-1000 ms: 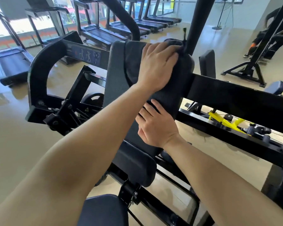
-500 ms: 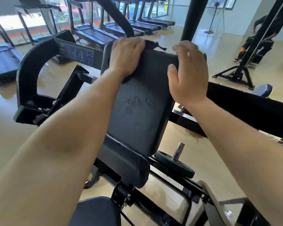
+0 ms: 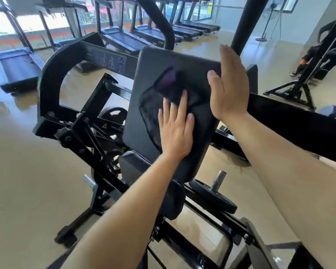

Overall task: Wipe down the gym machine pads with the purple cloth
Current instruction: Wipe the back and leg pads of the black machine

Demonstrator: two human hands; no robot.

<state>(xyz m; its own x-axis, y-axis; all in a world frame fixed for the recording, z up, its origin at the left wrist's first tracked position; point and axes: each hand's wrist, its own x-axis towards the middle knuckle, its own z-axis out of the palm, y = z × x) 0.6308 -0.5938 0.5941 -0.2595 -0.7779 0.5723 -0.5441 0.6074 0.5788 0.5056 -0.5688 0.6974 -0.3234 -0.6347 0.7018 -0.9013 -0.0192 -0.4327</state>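
- Gym floor (image 3: pixel 23 171) is tan & glossy, w/ treadmills (image 3: pixel 124 38) lined up by the windows.
- Left hand (image 3: pixel 176 131) lies flat, fingers spread, pressing the purple cloth (image 3: pixel 168 84) onto the back pad (image 3: pixel 149 61).
- Cloth sits mid-pad, bunched and blurred above the fingertips.
- Right hand (image 3: pixel 229 84) is open, fingers together, palm against the pad's right edge.
- Seat pad (image 3: pixel 136 166) just below; weight plate (image 3: pixel 213 197) lower right.

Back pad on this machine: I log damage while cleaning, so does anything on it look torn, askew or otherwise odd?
Nothing stands out. The back pad shows no visible tear and sits straight on its frame. The left hand presses the purple cloth flat on it; the right hand braces its edge. Motion blur hides fine detail.
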